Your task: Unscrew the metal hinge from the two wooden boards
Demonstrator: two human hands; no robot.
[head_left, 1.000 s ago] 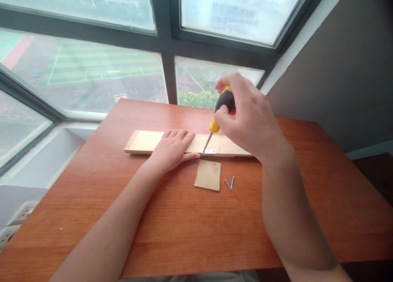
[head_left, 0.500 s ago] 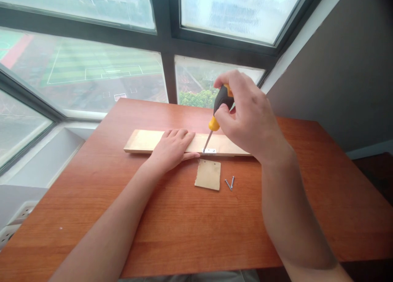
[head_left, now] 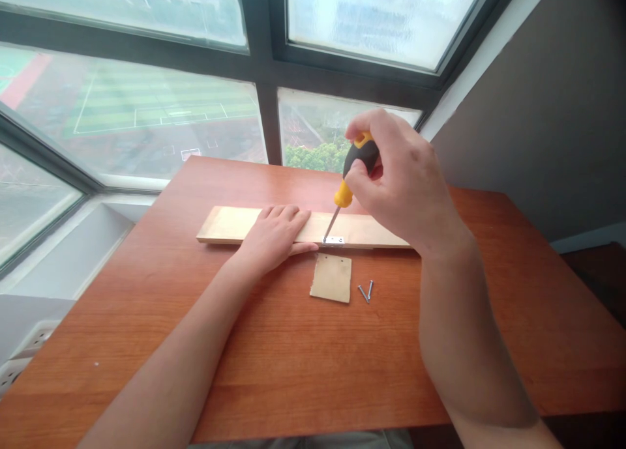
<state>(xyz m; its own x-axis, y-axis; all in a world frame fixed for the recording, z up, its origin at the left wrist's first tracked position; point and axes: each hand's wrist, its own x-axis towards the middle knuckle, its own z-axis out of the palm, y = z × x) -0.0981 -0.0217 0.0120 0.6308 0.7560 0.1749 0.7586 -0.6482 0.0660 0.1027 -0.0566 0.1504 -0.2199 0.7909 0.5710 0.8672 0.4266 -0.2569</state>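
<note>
My right hand [head_left: 398, 178] is closed around the black-and-yellow handle of a screwdriver [head_left: 343, 193], which tilts with its shaft pointing down and to the left. Its tip meets a screw at the left end of a small white metal plate [head_left: 334, 241] on the near edge of a pale wooden board [head_left: 229, 225]. My left hand [head_left: 276, 237] lies flat on the board, fingers stretched over its top and thumb along the near edge beside the plate. The board's right end is hidden behind my right hand and wrist.
In front of the board lie a square tan piece [head_left: 331, 278] with small holes along one edge and two loose screws [head_left: 364, 291]. Everything rests on a reddish-brown table [head_left: 293, 358]. Windows [head_left: 171, 110] stand behind it, a grey wall [head_left: 538, 110] to the right.
My right hand has shifted slightly right with the screwdriver handle, which leans a little more. The tip stays at the plate's left end, and my left hand has not moved.
</note>
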